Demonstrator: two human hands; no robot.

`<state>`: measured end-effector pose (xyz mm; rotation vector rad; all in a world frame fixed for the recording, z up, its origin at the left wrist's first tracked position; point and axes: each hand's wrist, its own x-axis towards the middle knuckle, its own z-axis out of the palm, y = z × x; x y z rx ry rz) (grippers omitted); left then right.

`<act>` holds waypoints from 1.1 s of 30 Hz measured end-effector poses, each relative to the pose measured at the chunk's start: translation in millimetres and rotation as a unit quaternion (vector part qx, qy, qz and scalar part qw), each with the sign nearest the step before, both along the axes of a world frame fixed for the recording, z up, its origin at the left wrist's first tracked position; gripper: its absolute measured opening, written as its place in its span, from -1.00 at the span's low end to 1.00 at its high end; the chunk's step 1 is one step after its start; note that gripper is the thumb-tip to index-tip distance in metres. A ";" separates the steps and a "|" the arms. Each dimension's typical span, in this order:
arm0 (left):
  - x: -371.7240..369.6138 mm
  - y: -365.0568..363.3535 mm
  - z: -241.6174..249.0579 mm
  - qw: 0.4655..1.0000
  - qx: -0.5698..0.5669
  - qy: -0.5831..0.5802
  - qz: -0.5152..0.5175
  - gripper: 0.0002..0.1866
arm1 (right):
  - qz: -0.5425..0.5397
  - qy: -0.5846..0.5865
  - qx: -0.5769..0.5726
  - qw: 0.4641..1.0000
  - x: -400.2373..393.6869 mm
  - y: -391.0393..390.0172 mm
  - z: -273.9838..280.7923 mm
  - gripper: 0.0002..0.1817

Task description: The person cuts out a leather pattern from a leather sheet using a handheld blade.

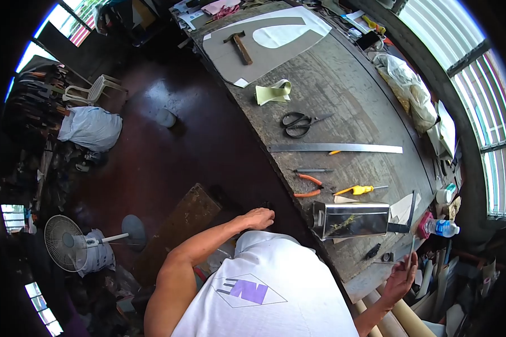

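My left hand (260,218) is closed, its fingers curled over the dark area just left of the bench edge; whatever it holds, if anything, is hidden. At the lower right, my right hand (400,276) grips a thin rod-like tool (412,251) pointing upward, beside the bench's near corner. Close to that hand lie a small black item (372,251) and a clear bottle (443,227) with a blue label. A shiny metal box (351,220) lies on the workbench (354,121). Beyond it are a yellow screwdriver (361,190) and orange-handled pliers (309,185).
Farther up the bench lie a steel ruler (343,147), black scissors (299,123), a pale green roll (273,92) and a hammer (240,48) on a grey sheet (225,62). A fan (64,242) and wooden board (177,233) are at left. Rolls (407,317) stand below my right hand.
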<state>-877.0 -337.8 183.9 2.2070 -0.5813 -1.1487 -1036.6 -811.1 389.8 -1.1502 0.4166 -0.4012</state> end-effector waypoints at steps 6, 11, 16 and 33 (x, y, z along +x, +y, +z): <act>30.8 52.7 -22.5 0.993 0.041 -0.068 0.085 -0.67 | 0.124 -0.195 0.035 0.972 73.7 31.0 25.1 -0.02; 55.5 82.0 -14.4 0.981 0.068 -0.111 0.143 -0.69 | -0.101 0.033 -0.083 0.991 130.7 13.9 2.7 -0.60; 91.9 124.7 -15.2 0.963 0.056 -0.139 0.223 -0.71 | -0.131 0.011 -0.009 0.991 195.6 56.1 29.5 -0.64; 361.1 269.9 25.1 0.938 -0.042 -0.295 0.174 -0.72 | -0.033 0.102 0.056 0.993 397.4 348.3 1.4 -0.23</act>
